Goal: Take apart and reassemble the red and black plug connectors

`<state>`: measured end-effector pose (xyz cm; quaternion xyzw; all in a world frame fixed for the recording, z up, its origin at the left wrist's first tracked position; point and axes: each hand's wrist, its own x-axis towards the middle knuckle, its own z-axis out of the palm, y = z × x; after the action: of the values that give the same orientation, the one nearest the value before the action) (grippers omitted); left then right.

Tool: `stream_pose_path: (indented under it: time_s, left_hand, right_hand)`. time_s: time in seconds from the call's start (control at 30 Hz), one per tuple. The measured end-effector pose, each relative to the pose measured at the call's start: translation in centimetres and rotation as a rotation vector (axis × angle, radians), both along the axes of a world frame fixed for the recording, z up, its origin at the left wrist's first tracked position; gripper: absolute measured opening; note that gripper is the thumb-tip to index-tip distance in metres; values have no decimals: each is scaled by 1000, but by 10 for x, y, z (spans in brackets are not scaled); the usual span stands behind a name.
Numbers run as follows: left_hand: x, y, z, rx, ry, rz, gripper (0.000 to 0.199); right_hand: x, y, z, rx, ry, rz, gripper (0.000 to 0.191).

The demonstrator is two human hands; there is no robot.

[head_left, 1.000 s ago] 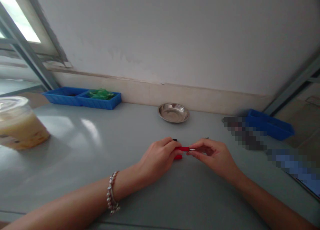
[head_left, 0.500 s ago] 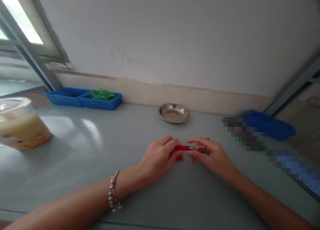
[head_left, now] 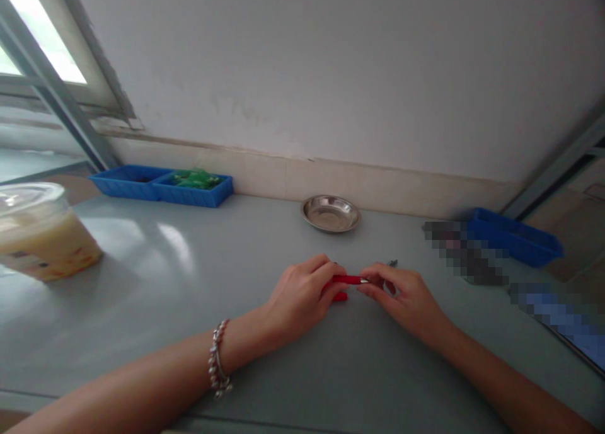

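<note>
My left hand (head_left: pixel 302 295) is closed around a red pen (head_left: pixel 347 279), held level above the grey table (head_left: pixel 246 251). The pen's silver tip points to the right. My right hand (head_left: pixel 397 292) pinches that tip between thumb and fingers. Just below the pen, a second red piece (head_left: pixel 339 297) sticks out by my left fingers; most of it is hidden, so its kind is unclear. Behind the right fingers a small dark pointed piece (head_left: pixel 392 263) shows, partly covered.
A shallow steel dish (head_left: pixel 331 213) stands near the wall. At the back left is a blue two-part tray (head_left: pixel 193 198) with green items. A lidded drink cup (head_left: pixel 47 245) stands left. To the right are a blue bin (head_left: pixel 515 235) and blurred-out objects, one like a phone (head_left: pixel 562 324).
My right thumb and fingers have closed on the pen's silver tip; before, they were apart beside it. My left hand keeps its hold. The view has shifted very slightly.
</note>
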<state>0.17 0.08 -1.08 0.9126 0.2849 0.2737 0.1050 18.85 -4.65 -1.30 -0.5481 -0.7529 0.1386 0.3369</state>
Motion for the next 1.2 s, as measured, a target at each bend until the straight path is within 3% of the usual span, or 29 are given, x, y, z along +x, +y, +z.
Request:
stream_pose_path:
  time_s: [0.3, 0.47, 0.63, 0.73, 0.83, 1.0, 1.2]
  left_hand:
    - [1, -1, 3, -2, -76, -37, 12]
    - [2, -1, 2, 25, -66, -40, 12]
    - [-1, 16, 1, 7, -51, 41, 13]
    - [-5, 35, -1, 8, -37, 190, 15]
    - [-8, 50, -8, 0, -5, 256, 19]
    - [-8, 59, -18, -75, 84, 235, 21]
    - [-9, 59, -17, -95, 124, 179, 24]
  right_hand:
    - [0, -2, 3, 64, -38, 72, 23]
    - [-1, -2, 4, 9, -42, 72, 28]
    - [5, 3, 1, -42, -32, -65, 25]
    - [18, 10, -6, 46, -132, -172, 24]
    - [33, 17, -16, 90, -223, -249, 25]
    - [46, 25, -30, 70, -307, -273, 25]
    - [43, 26, -30, -5, -340, -239, 18]
